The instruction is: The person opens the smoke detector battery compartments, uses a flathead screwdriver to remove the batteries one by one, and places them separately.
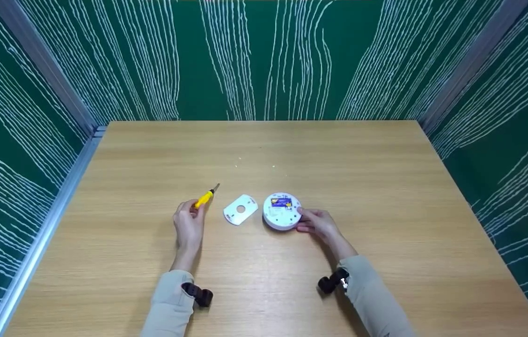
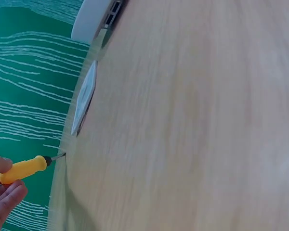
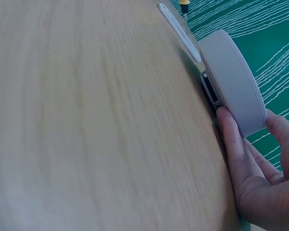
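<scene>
My left hand (image 1: 189, 225) pinches the yellow handle of a small screwdriver (image 1: 204, 199), its metal tip pointing away and to the right. In the left wrist view the screwdriver (image 2: 24, 169) sits between thumb and fingers, partly cut off by the edge. A round white device (image 1: 282, 220), like a smoke detector with a purple and yellow label on its upper face, is held at its right edge by my right hand (image 1: 321, 223). From the right wrist view, the thumb meets one face of the device (image 3: 233, 82), with fingers under the other. Between both hands lies a flat white plate (image 1: 233, 213) with a round centre hole.
The wooden table (image 1: 339, 154) carries a few tiny pale bits (image 1: 273, 166) beyond the plate. Green walls (image 1: 362, 28) with white wavy lines and metal posts (image 1: 474, 61) stand around the back and sides. Black wrist cameras (image 1: 198, 295) are strapped on both sleeves.
</scene>
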### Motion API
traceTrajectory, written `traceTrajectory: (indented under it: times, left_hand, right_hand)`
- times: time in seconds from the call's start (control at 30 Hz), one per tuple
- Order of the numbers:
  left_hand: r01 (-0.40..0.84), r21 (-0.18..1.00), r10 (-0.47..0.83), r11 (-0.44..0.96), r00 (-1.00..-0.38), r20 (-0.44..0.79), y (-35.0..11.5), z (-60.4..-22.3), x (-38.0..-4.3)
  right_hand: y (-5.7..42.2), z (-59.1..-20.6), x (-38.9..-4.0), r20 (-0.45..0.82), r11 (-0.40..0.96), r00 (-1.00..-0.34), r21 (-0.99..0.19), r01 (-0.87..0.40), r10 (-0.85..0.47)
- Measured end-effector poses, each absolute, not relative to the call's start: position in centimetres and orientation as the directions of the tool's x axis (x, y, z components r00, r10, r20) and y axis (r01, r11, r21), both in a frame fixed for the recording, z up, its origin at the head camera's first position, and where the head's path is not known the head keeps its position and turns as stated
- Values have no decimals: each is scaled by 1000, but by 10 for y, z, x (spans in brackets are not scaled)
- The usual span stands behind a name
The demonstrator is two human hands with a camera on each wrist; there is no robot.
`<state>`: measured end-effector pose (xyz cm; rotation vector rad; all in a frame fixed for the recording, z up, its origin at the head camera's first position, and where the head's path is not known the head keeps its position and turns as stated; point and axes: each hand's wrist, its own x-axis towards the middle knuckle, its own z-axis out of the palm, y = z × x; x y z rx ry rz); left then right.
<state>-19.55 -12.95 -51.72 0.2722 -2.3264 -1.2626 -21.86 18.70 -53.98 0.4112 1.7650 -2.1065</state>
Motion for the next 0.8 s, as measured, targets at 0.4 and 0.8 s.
traceTrajectory:
  times: [0.4,0.8]
  left_hand:
    - [200,848,-439,490,-785,438,-125,-510,-200]
    - [262,848,-400,461,-792,462,-114,-494,-197]
  right_hand:
    - [188,-540,-218,-425,-132,-898,-890,437,-113]
    - [188,-540,-219,-440,-133,-894,-884,448,-89]
